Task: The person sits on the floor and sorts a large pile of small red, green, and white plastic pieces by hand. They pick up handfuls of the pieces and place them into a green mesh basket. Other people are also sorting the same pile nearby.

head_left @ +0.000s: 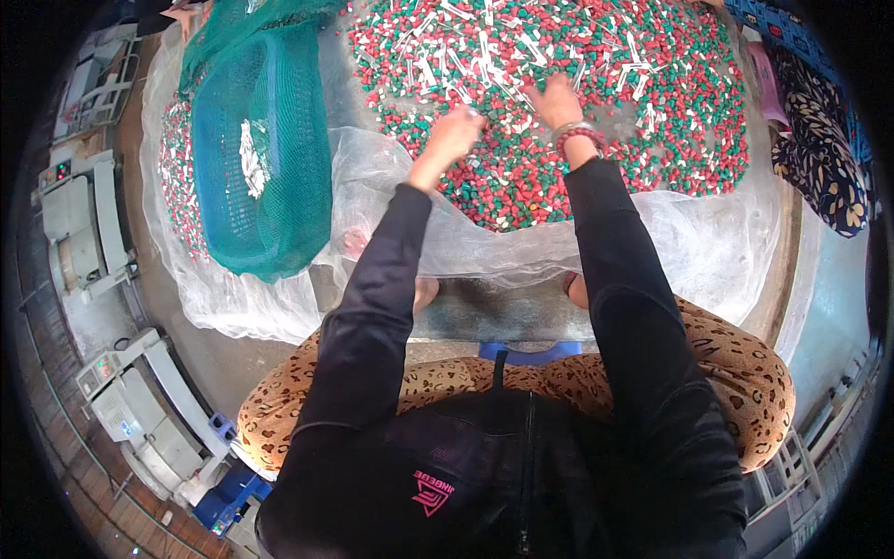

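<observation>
Small red, green and white pieces (521, 191) lie in a wide loose layer, with pale flat strips (489, 56) scattered over the far part. My left hand (453, 138) is low over the pieces with its fingers curled together; its fingertips are slightly blurred, and I cannot make out what is in them. To its right, my right hand (557, 102), with a beaded bracelet (579, 136) at the wrist, reaches in among the strips. Its thumb and fingers are apart, and nothing shows as held.
At the left, a blue basket (209, 210) under green netting (303, 177) has a small heap of white strips (251, 160). White mesh cloth (372, 186) hangs over the near edge. Machines (79, 228) line the left side. Patterned fabric (819, 154) shows at the right.
</observation>
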Motion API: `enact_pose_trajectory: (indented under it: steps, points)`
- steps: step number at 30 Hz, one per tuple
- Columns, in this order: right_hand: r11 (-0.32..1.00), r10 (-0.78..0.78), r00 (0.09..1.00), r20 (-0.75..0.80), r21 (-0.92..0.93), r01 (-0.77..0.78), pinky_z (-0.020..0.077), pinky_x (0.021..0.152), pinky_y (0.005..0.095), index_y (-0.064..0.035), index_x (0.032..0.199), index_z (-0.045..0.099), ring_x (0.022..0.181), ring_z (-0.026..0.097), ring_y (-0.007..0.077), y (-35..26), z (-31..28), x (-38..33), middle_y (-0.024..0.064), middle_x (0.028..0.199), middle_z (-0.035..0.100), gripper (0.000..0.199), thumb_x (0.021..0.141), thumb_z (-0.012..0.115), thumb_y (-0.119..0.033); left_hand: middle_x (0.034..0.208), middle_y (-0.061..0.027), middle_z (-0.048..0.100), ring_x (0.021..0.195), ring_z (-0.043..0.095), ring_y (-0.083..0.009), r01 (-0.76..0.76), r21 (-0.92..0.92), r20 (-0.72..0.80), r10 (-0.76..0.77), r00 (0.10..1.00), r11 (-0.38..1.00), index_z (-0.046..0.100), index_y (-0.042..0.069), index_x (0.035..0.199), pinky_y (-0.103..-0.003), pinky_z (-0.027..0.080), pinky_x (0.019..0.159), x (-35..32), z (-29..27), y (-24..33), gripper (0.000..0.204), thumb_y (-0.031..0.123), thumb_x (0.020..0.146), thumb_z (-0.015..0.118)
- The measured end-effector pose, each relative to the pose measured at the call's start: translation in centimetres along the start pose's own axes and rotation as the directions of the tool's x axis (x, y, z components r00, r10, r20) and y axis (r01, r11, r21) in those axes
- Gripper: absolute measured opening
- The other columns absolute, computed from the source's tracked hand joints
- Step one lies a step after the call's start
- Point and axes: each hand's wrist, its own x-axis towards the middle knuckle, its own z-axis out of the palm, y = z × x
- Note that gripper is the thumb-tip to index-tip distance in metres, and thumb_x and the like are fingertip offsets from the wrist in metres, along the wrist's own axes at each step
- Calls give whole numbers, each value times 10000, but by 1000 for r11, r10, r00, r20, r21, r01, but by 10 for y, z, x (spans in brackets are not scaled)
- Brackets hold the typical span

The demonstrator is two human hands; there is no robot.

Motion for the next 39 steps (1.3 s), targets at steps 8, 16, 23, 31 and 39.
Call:
enact_pose_trajectory:
  steps: [8,16,23,31,39]
  points:
    - [857,-276,909,313,-349,380,465,759,448,-23,1074,404,904,562,382,-12,35,-54,225,929,575,329,852,435,-265,809,-164,621,731,601,-289,444,-421,37,-474,880,791,608,-20,835,-371,467,668,28,-53,-38,417,338,817,394]
    - [855,-109,922,370,508,-103,427,688,350,-76,938,613,827,551,210,19,-22,-67,90,863,592,318,856,436,-328,986,-191,599,944,569,-334,374,88,45,-379,924,923,632,34,922,-422,453,780,56,4,10,376,372,760,595]
    - [786,-26,900,435,565,-250,405,538,320,-60,1058,559,686,524,140,14,-61,-54,72,759,557,284,832,414,-151,742,-121,588,701,558,-226,208,-196,97,-192,977,958,581,4,818,-356,429,629,6,6,5,388,369,719,666]
    - [996,60,941,334,36,-76,414,867,430,-2,1038,538,1004,520,392,-14,11,-51,252,1055,550,467,781,547,-392,799,-25,424,681,403,-128,24,-990,35,-73,997,-138,467,57,847,-199,337,482,-50,-90,47,216,260,856,539]
    - [635,-44,848,528,670,-384,466,535,287,-56,894,551,556,521,127,32,-8,-46,27,649,542,146,828,543,-186,718,-19,367,581,368,-71,164,-932,91,231,969,-324,450,63,814,-142,278,387,-36,-93,37,213,263,859,512]
